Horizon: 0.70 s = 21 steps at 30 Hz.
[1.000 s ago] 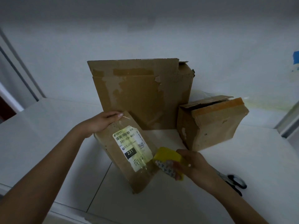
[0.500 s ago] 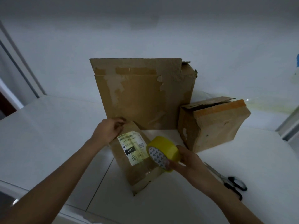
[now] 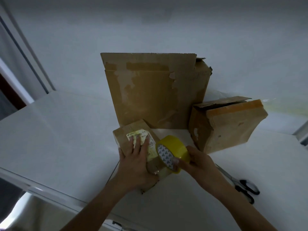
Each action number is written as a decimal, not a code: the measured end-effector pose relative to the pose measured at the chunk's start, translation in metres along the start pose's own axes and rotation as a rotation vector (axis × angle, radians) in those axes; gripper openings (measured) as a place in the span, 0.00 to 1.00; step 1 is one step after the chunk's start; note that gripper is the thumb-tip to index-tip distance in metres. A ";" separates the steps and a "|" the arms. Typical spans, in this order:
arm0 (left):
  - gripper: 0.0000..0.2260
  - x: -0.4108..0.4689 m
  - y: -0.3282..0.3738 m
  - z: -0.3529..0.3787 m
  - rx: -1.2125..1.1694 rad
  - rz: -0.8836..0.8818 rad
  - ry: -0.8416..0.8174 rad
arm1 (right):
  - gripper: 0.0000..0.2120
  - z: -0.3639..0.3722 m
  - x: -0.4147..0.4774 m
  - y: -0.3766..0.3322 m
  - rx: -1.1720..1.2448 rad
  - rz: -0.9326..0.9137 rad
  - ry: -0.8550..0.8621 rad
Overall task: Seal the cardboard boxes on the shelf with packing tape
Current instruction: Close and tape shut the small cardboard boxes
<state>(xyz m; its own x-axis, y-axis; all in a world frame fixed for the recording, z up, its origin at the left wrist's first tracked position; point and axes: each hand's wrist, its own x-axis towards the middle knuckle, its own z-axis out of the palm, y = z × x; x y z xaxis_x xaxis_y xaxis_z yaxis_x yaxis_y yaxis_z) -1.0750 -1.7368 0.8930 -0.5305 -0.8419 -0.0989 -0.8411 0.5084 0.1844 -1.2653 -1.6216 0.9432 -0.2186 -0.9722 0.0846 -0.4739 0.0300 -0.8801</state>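
The left hand has slid from the far end of the small box and now lies flat on top, fingers straight, pressing down. The box has dropped lower onto the white shelf. The right hand has its fingers and thumb curled round the yellow tape roll, which has come in close to the box's near right side. To do this step well, I think the flat hand should stop the box sliding while the other hand pulls the roll straight across, so the strip goes on smooth. The roll is a shiny ring, white inside with little triangles. The small box is brown, with a pale label and shiny tape at its near end. It lies near the middle of the shelf's front edge. Behind it stands a tall big box, scuffed where old tape tore off. At the back right is a medium box with a loose flap. Black-handled scissors lie near the front right.
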 end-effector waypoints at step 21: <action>0.55 0.005 -0.001 0.003 0.138 0.061 0.070 | 0.27 -0.005 -0.027 -0.018 -0.438 0.507 -0.153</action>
<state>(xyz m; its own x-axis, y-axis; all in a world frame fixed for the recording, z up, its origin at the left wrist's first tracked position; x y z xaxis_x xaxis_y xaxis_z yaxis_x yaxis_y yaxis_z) -1.0769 -1.7413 0.8888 -0.5762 -0.8170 -0.0220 -0.8168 0.5746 0.0519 -1.2547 -1.5949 0.9592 -0.3963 -0.8342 -0.3834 -0.6530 0.5497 -0.5210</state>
